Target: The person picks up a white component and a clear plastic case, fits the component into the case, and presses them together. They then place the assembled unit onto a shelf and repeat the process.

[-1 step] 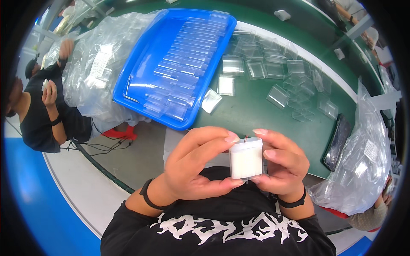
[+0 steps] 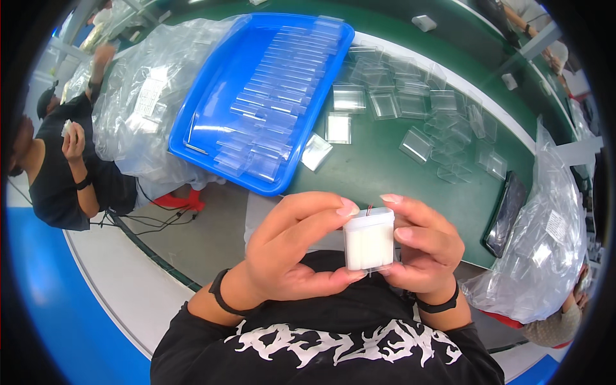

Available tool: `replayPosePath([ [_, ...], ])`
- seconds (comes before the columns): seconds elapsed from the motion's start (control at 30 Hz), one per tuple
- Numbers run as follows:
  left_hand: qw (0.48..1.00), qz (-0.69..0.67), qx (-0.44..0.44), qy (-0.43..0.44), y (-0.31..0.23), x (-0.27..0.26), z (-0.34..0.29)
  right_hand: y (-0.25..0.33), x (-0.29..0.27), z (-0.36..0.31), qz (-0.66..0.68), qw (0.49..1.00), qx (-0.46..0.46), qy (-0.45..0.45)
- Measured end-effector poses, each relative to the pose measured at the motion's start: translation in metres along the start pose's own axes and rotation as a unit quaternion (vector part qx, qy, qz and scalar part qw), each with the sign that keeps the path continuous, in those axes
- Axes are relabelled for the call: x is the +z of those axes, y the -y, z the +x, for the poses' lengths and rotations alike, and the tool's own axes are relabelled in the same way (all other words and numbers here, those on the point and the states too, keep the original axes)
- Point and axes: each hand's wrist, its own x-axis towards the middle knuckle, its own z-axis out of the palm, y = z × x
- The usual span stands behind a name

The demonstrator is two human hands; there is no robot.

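Between my two hands, a small white block in a clear plastic case [image 2: 369, 242] stands upright, with a pale rim on top. Its front has rounded vertical ridges, and a thin reddish wire sticks up at its top edge. My left hand [image 2: 295, 247] pinches it from the left, index finger at the upper corner and thumb at the bottom. From the other side, my right hand [image 2: 427, 247] grips it with its thumb at the lower corner and fingers along the upper right. A small thin piece pokes out underneath; I cannot make out what it is.
A blue tray [image 2: 183, 131] holds rows of clear plastic pieces. Several clear plastic cases [image 2: 417, 145] lie scattered on the green table [image 2: 366, 170]. A black phone-like slab [image 2: 505, 215] rests by the right edge. Plastic bags [image 2: 138, 96] flank both sides; a co-worker [image 2: 61, 173] is at left.
My hands and the white block stay practically where they were. At the far left, a co-worker's raised hand has shifted slightly upward.
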Motion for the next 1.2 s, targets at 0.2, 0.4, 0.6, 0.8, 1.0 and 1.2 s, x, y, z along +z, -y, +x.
replayPosePath([
  [0.2,0.992,0.092,0.084,0.031,0.007,-0.004,0.005,0.002,0.006,-0.006,0.06,0.998,0.018,-0.018],
  [0.4,0.998,0.022,0.058,0.019,0.008,0.003,0.002,0.012,0.007,-0.007,0.055,0.997,0.045,-0.013],
  [0.6,0.999,-0.011,-0.019,-0.027,0.001,0.01,-0.003,0.01,0.006,-0.002,0.023,0.999,0.038,-0.011],
  [0.8,0.985,-0.115,-0.126,-0.038,0.01,0.007,-0.003,0.006,-0.004,0.012,-0.025,0.998,0.061,0.012],
  [1.0,0.994,0.098,0.0,0.046,0.01,-0.009,0.012,0.012,-0.003,0.003,0.032,0.986,0.161,-0.013],
  [1.2,0.987,0.079,0.105,0.094,0.017,0.0,0.017,0.021,-0.009,0.003,0.308,0.851,0.406,-0.123],
])
